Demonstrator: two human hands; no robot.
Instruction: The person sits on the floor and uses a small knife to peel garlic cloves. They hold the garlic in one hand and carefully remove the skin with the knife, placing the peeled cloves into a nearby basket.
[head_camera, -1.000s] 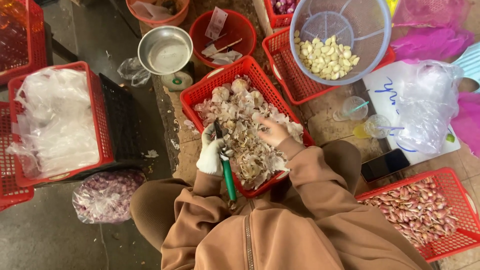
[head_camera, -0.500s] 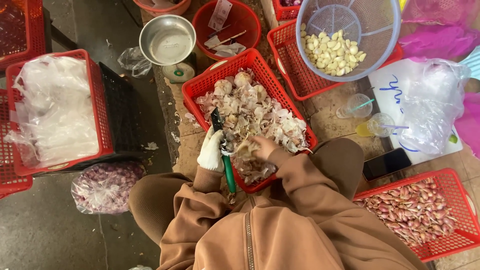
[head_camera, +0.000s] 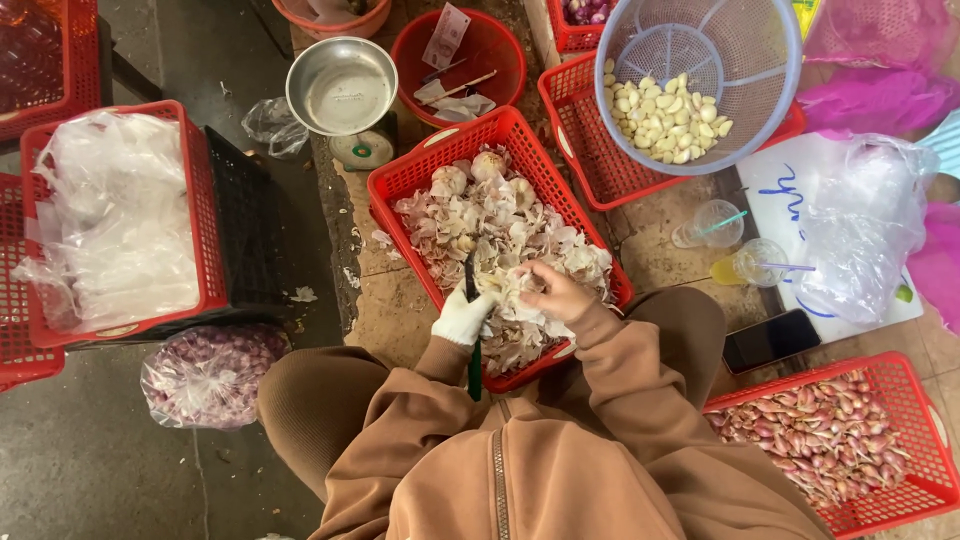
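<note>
The left hand (head_camera: 462, 318), in a white glove, was closed around a green-handled knife (head_camera: 472, 320), its grip wrapped tight at the join of blade and handle. The knife lay with its long axis nearly straight up and down the view: the dark blade pointed away from the person, out over the garlic, and the green handle pointed back toward the brown jacket (head_camera: 560, 460). The right hand (head_camera: 556, 295), bare, had its fingers curled shut on a piece of garlic (head_camera: 522, 288) just beside the glove; how much of it the fingers covered could not be told. Both hands hovered over the near end of a red basket (head_camera: 420, 175), which was heaped with papery garlic skins (head_camera: 500, 225) and a few whole bulbs at its far end. The basket sat slantwise on the floor, its long axis running from the person's lap up and to the left. Farther off, a pale blue basket (head_camera: 770, 60) held peeled cloves (head_camera: 660, 115), resting on another red basket. A steel bowl (head_camera: 342, 85) sat on a small scale to the left. At the right knee lay a red basket of shallots (head_camera: 830, 440), with a dark phone (head_camera: 770, 340) near it.
</note>
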